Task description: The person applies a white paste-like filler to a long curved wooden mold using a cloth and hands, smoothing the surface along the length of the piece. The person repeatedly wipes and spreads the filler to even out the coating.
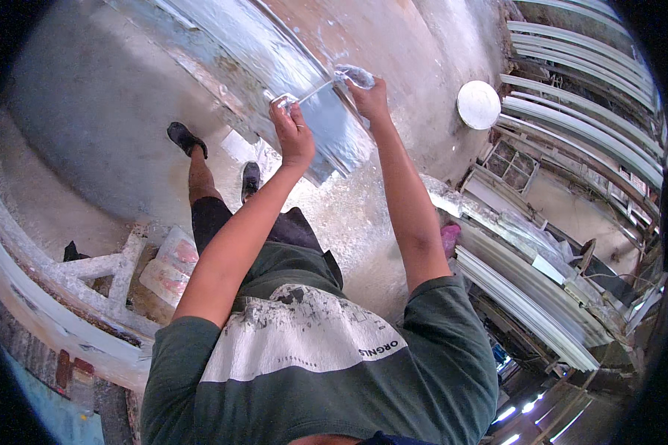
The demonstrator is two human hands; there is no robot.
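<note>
Both arms reach forward over a long bench (334, 122) with a wet, glossy grey-blue top. My left hand (295, 133) is closed, its fingers pinching a small shiny whitish wad (283, 102). Farther right, my right hand (369, 98) is closed round a crumpled, clear-whitish piece (355, 76) that looks like plastic film or wet material. A thin pale strand (318, 92) stretches between the two hands, just above the bench. The exact kind of this material is too small to tell.
A round white lid or bucket top (479, 104) sits right of the bench. Long white mouldings (583, 96) lie on racks at the right, with more lengths (527, 308) lower down. A whitish frame (115, 271) and a clear bag (169, 267) are at the left.
</note>
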